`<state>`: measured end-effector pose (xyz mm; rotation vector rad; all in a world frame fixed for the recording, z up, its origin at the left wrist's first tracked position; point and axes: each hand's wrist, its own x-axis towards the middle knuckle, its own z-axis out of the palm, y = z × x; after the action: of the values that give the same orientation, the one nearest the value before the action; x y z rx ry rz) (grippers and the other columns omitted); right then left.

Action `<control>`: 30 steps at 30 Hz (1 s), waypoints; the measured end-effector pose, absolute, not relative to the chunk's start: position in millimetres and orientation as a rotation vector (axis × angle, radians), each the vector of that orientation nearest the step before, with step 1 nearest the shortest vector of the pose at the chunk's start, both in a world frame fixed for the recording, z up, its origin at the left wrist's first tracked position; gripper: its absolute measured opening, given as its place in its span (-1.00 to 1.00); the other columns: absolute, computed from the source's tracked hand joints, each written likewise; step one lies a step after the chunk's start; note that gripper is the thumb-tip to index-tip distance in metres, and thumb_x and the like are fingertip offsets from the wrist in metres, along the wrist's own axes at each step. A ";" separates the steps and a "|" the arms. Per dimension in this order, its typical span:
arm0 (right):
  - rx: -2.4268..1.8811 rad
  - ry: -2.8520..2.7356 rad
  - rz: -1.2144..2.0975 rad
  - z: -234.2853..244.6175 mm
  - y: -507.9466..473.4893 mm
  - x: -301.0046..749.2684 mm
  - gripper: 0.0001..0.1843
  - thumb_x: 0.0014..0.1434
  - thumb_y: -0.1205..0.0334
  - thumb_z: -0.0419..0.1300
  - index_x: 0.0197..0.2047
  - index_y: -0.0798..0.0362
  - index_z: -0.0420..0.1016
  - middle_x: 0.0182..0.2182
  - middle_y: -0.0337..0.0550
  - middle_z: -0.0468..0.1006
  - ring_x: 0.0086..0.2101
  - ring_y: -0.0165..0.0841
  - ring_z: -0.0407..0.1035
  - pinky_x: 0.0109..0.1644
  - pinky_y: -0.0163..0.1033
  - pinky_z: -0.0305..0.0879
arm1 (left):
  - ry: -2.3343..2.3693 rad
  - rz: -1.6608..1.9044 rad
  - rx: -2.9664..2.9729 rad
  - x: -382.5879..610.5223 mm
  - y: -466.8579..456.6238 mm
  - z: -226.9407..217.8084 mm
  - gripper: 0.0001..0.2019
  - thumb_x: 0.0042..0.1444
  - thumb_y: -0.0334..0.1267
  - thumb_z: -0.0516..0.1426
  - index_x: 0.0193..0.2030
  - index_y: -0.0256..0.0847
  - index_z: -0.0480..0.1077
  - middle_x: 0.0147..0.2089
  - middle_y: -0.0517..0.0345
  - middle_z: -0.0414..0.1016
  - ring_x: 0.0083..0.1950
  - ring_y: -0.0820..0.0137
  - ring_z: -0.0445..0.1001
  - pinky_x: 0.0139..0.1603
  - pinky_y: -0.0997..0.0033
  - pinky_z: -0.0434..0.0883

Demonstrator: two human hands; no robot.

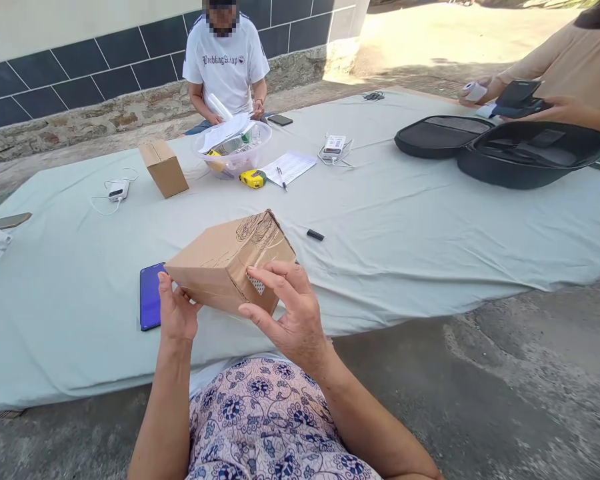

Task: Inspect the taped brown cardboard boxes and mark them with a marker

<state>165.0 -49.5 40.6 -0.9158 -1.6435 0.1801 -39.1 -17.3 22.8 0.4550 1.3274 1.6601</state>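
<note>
A brown cardboard box (210,257) is held tilted above the near edge of the table. Dark scribbled lines and clear tape show on its top and right end. My left hand (179,310) grips the box's left lower corner, thumb on the outside and fingers partly hidden underneath. On the right end, my right hand (287,307) touches a small patterned label (256,283) with a fingertip; its thumb lies along the lower edge, apart from the fingers. A phone with a blue screen (150,297) lies left of the box. To the right is a small black cap-like piece (315,235).
Across the cloth-covered table (405,253) are another box (164,168), a plastic basin (233,160), a tape measure (253,178), paper (293,167) with a pen, and white power banks. An open black case (530,157) stands right. Two people sit around the table.
</note>
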 end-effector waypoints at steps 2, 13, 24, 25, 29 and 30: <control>-0.888 -1.658 0.172 42.0 -51.2 163.5 -0.59 0.31 0.08 0.33 0.19 -0.14 0.46 -0.08 -0.10 0.53 -0.05 -0.18 0.45 0.08 0.02 0.44 | 1.314 1.599 0.373 -40.2 -15.7 22.7 -0.34 -0.08 0.50 0.20 -0.20 -0.08 0.31 -0.24 0.16 0.39 -0.30 0.36 0.39 -0.30 0.30 0.48; -1.029 -1.591 0.360 28.1 -30.7 193.2 -0.65 0.35 0.33 0.13 0.16 -0.10 0.47 0.08 -0.03 0.57 0.11 -0.15 0.47 0.20 0.06 0.41 | 1.298 1.737 0.406 -28.3 -22.6 28.8 -0.61 -0.07 0.03 0.31 -0.14 -0.02 0.35 0.08 0.13 0.42 -0.01 0.26 0.41 -0.13 0.26 0.42; -1.263 -1.277 0.688 -0.6 -24.6 171.1 -0.42 0.11 -0.29 0.35 -0.03 -0.04 0.41 -0.09 -0.06 0.58 -0.10 -0.14 0.49 0.07 0.08 0.46 | 1.368 2.069 0.893 -27.2 -29.5 21.6 -0.54 -0.05 -0.04 0.30 -0.12 -0.05 0.17 -0.04 0.15 0.34 -0.08 0.35 0.39 -0.20 0.37 0.34; -1.266 -1.254 0.701 -0.5 -24.4 170.6 -0.43 0.11 -0.28 0.36 -0.03 -0.04 0.40 -0.10 -0.07 0.59 -0.11 -0.15 0.49 0.07 0.08 0.46 | 1.349 2.094 0.939 -26.9 -30.3 20.9 -0.54 -0.05 -0.06 0.30 -0.11 -0.05 0.17 -0.06 0.16 0.33 -0.07 0.35 0.38 -0.19 0.37 0.35; -1.190 -1.269 0.721 4.8 -24.7 174.6 -0.61 0.23 -0.15 0.28 -0.08 -0.03 0.43 -0.14 -0.08 0.59 -0.12 -0.18 0.51 0.07 0.04 0.46 | 1.281 2.112 0.883 -27.9 -30.3 21.1 -0.56 -0.07 -0.09 0.30 -0.13 -0.06 0.20 -0.09 0.17 0.34 -0.13 0.37 0.37 -0.24 0.39 0.35; -1.163 -1.291 0.716 6.2 -24.9 176.0 -0.65 0.26 -0.12 0.25 -0.09 -0.03 0.45 -0.15 -0.08 0.59 -0.11 -0.19 0.51 0.06 0.02 0.47 | 1.269 2.103 0.835 -28.9 -29.6 21.7 -0.57 -0.08 -0.08 0.30 -0.13 -0.06 0.20 -0.09 0.17 0.35 -0.15 0.38 0.37 -0.26 0.40 0.34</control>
<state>176.0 -24.9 6.2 -1.1628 -1.2913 0.7156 -28.9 -29.6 21.7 0.8351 1.2688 2.1025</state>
